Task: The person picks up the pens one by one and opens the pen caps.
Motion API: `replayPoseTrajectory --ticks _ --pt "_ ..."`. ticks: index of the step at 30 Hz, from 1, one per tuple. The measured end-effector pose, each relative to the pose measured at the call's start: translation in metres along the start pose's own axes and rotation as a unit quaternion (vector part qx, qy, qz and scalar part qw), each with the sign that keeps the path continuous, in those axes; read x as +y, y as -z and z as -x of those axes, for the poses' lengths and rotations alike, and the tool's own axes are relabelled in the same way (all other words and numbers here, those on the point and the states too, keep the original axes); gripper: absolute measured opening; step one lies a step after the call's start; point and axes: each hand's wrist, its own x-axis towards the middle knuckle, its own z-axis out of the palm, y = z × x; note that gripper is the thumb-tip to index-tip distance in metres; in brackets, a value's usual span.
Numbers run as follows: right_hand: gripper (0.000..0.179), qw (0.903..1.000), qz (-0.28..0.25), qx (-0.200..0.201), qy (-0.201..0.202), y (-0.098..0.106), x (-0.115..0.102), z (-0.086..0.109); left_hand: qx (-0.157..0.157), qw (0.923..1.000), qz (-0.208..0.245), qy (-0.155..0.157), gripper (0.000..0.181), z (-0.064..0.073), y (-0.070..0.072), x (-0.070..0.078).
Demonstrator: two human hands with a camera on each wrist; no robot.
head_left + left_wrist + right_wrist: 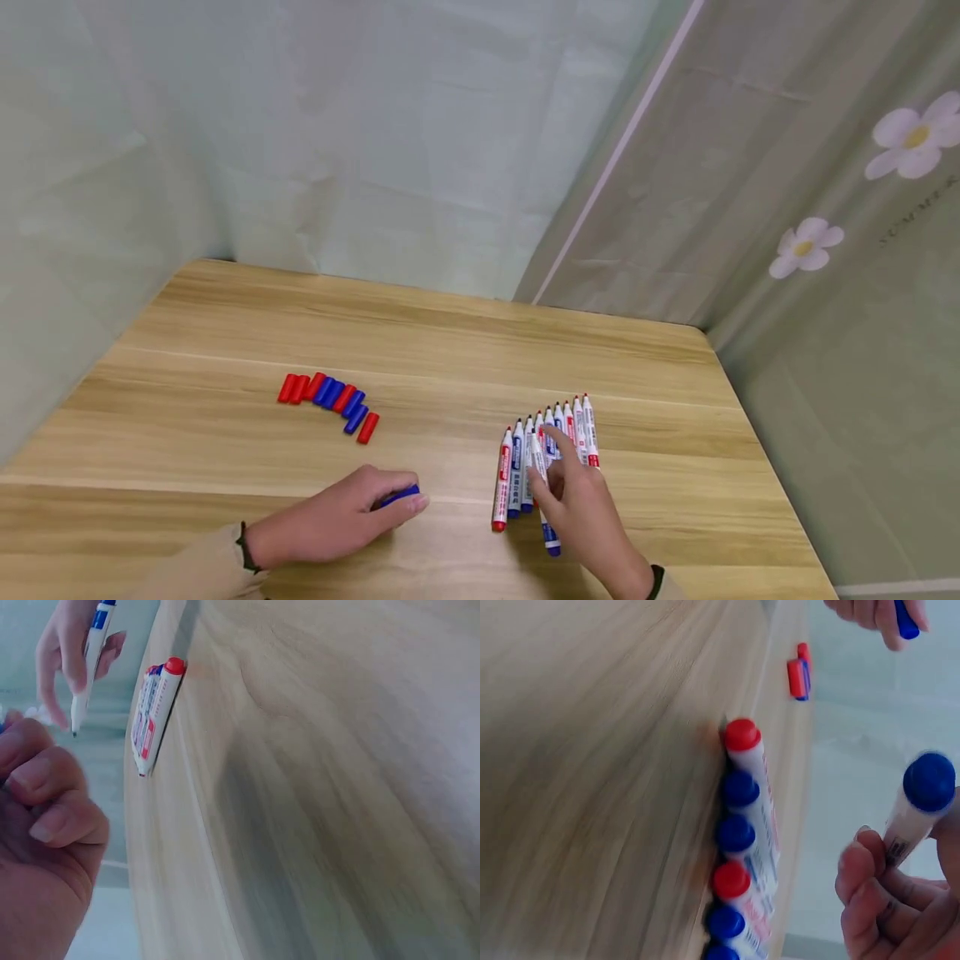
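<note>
My left hand (337,517) pinches a blue marker cap (401,495) between thumb and fingers, a little left of the table's middle. My right hand (588,512) holds a capless blue whiteboard marker (550,533), its dark tip pointing away from me and its blue end toward me. Just beyond and partly under that hand lies a slanting row of capless red and blue markers (504,479), side by side with tips pointing away. In the right wrist view the held marker (919,799) is above the table, apart from the row.
Several loose red and blue caps (327,392) lie in an uneven row at the table's left. The wooden table (435,350) meets a pale curtain (375,150) behind, and a flowered curtain (862,375) hangs on the right.
</note>
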Motion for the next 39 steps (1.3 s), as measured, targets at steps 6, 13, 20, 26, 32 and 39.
replayPoseTrajectory --ticks 6,13,20,26,32,39 --pt "0.024 0.9925 0.063 0.0 0.105 -0.017 -0.011 -0.008 -0.032 0.998 -0.05 -0.024 0.035 -0.01 -0.01 0.001" --pt "0.016 0.9822 0.109 -0.014 0.153 -0.032 -0.023 -0.013 -0.027 0.9972 -0.069 0.0 0.03 -0.015 -0.014 0.004" --pt "0.028 0.9616 0.232 -0.038 0.141 -0.043 -0.031 -0.019 -0.025 0.9982 -0.053 0.013 0.032 -0.015 -0.016 0.002" --pt "0.025 0.9555 0.264 -0.04 0.125 -0.048 -0.029 -0.024 -0.033 0.998 -0.054 0.001 0.029 -0.014 -0.016 0.0" --pt "0.026 0.9505 0.278 -0.07 0.12 -0.048 -0.029 -0.023 -0.004 0.9969 -0.07 0.035 0.02 -0.01 -0.013 0.001" --pt "0.021 0.9415 0.294 -0.056 0.155 -0.048 -0.032 -0.016 0.026 0.9959 -0.079 0.036 0.019 -0.009 -0.007 0.0"
